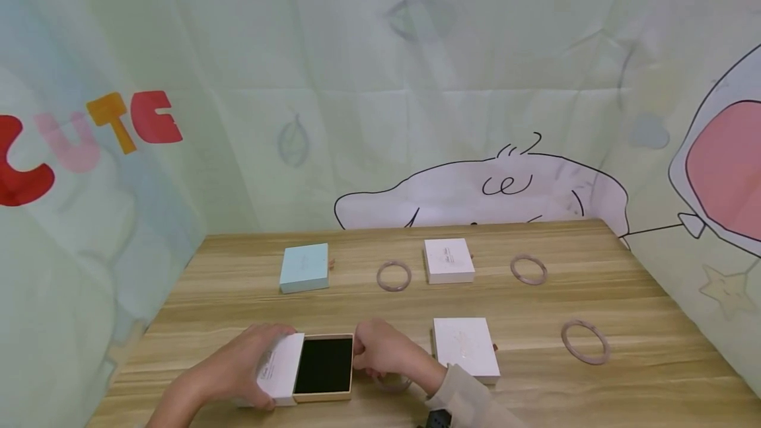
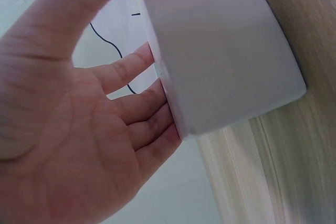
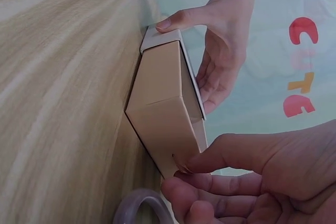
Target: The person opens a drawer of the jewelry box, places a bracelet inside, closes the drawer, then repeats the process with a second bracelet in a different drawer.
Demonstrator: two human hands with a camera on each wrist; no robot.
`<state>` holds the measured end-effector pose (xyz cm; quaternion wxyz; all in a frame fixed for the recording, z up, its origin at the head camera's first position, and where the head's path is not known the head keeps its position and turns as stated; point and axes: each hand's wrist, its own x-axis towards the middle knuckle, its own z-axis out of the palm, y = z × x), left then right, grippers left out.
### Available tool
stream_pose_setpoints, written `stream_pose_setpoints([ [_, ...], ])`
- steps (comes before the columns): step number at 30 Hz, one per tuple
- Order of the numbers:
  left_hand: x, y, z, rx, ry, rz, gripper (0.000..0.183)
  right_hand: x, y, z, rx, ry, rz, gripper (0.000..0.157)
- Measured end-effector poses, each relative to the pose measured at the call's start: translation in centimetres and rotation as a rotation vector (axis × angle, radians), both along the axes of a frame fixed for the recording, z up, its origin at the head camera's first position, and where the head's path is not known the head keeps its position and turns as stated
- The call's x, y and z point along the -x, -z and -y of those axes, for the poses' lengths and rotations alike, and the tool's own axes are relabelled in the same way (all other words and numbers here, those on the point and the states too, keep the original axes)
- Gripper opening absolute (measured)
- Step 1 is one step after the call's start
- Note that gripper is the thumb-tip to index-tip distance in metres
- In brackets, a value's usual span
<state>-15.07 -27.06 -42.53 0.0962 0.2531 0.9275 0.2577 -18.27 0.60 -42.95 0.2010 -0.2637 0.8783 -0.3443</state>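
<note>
On the near left of the table a white sliding gift box [image 1: 285, 365] stands with its drawer [image 1: 324, 397] pulled out to the right. Black padding [image 1: 324, 365] lines the drawer, and nothing lies on it. My left hand [image 1: 238, 365] grips the white sleeve from the left, thumb on the near side and fingers on the far side. At the drawer's front, my right hand [image 3: 257, 174] pinches the small pull tab [image 3: 181, 165] between thumb and fingers. A pale purple bangle [image 1: 394, 390] lies on the table just under the right hand, partly hidden by it.
A light blue box [image 1: 304, 268] and a white box [image 1: 449, 261] stand at the back. Another white box [image 1: 462, 347] is close by the right forearm. More bangles lie at the back middle [image 1: 394, 290], back right [image 1: 529, 282] and right [image 1: 577, 322]. A printed curtain [image 1: 357, 117] hangs behind.
</note>
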Motion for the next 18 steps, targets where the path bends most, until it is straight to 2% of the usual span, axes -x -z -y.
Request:
stream_pose_setpoints([
  [8,0.1,0.2,0.1,0.001,0.010,-0.024,0.100,-0.1,-0.4,-0.4,-0.067,0.041,-0.124,0.025],
  [14,0.1,0.2,0.1,0.000,0.006,0.000,0.100,-0.2,-0.8,-0.9,-0.122,0.033,-0.237,0.021],
  [18,0.1,0.2,0.0,0.004,0.008,-0.016,0.100,-0.3,-1.2,-1.2,-0.174,0.034,-0.314,0.022],
])
